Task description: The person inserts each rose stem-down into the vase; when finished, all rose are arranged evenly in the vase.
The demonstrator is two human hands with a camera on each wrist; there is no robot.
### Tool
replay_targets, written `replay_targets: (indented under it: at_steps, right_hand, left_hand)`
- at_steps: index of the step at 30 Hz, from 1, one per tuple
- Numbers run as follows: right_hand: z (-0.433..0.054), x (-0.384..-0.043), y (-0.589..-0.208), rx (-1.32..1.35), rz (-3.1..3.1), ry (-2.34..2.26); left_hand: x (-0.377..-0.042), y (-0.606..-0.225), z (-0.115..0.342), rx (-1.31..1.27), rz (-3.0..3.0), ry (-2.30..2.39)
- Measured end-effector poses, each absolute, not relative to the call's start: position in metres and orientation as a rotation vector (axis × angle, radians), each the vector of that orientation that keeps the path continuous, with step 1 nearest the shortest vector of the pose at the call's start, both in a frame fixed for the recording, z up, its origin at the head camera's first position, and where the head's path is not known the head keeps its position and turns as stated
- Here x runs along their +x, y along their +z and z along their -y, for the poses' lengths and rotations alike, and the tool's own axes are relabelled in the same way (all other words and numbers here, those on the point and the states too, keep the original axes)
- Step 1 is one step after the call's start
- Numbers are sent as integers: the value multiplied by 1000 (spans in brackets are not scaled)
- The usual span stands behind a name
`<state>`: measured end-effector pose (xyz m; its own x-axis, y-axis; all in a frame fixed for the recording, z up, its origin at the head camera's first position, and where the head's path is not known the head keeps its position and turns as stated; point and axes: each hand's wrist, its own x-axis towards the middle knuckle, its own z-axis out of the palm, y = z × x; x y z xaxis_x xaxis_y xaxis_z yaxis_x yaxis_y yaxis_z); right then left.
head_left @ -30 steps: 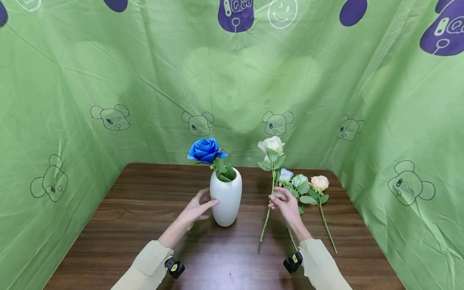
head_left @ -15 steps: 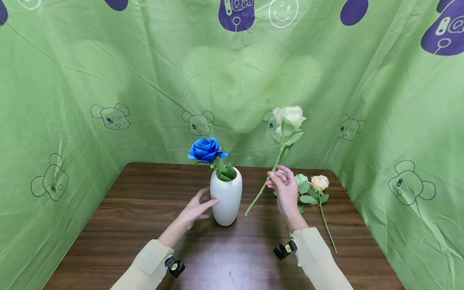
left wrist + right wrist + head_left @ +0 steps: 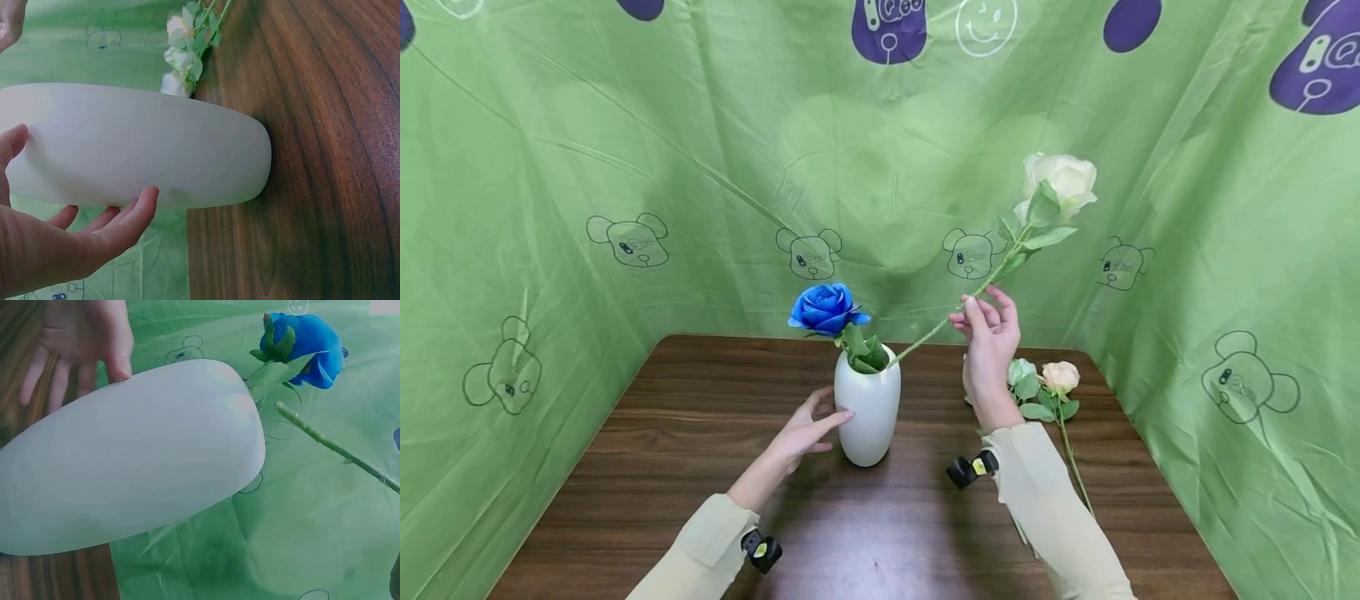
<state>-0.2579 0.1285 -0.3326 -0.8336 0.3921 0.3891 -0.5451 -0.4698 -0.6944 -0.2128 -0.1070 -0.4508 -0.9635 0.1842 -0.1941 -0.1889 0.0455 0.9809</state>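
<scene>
A white vase [image 3: 868,425] stands upright on the table, with a blue rose [image 3: 826,308] leaning left out of its mouth. My left hand [image 3: 802,432] rests against the vase's left side. Its thumb touches the front, while the other fingers lie loosely spread along the side and partly behind it. Above and to the right, my right hand [image 3: 992,348] pinches the stem of a white rose [image 3: 1062,185]. The bloom points up and right. Slanting down, the stem's cut end [image 3: 279,407] hangs close to the vase's rim, apart from it in the right wrist view.
On the wooden table [image 3: 670,433], right of the vase, lie a peach rose [image 3: 1061,377] and a pale green-white rose [image 3: 1022,375]. Another pale flower there is mostly hidden by my right hand. Green printed cloth [image 3: 715,167] encloses the table's back and sides.
My right hand has lifted the white rose off the table, raised it, and tilted its stem end left toward the vase's mouth. The left hand and vase have stayed in place.
</scene>
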Motion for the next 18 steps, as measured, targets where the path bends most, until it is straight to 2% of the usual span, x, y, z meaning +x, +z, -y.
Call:
replay_targets:
  at_steps: [10, 18]
  right_hand:
    - [-109, -265, -335, 389, 1359, 2126]
    - [-92, -246, -338, 564, 1779, 1988]
  left_hand:
    - [-214, -456, 108, -1, -2071, 1986]
    - [-214, -454, 107, -2, -2054, 2000]
